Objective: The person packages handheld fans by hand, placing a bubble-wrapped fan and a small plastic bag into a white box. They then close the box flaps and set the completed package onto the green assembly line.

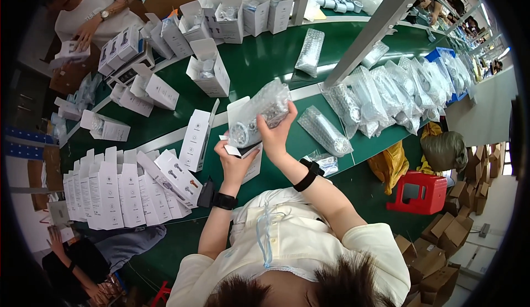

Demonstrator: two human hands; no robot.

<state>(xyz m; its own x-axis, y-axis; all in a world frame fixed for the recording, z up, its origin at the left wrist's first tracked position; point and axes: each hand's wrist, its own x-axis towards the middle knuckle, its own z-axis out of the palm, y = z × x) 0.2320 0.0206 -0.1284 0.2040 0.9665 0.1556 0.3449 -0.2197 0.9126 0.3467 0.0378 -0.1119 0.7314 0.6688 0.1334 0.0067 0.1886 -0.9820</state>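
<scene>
My right hand point(276, 129) grips a bubble-wrapped item point(267, 107) from its right side. A grey-white round part shows through the wrap at the item's lower end, but I cannot tell its kind. Just below it, my left hand point(236, 162) is closed around an open white box point(254, 168), whose flaps stand up. The item's lower end is at the box's mouth, tilted; how far it reaches inside is hidden. Another white box point(195, 141) stands to the left of my left hand. Right of my right hand lies a bubble-wrapped piece point(324, 131).
Many bagged items point(381, 94) are heaped at the right. White boxes point(110, 194) stand in a row at the near left; filled open boxes point(208, 75) stand farther back. A grey metal post point(375, 31) slants over the green table. A red stool point(418, 193) stands at right. A co-worker is at upper left.
</scene>
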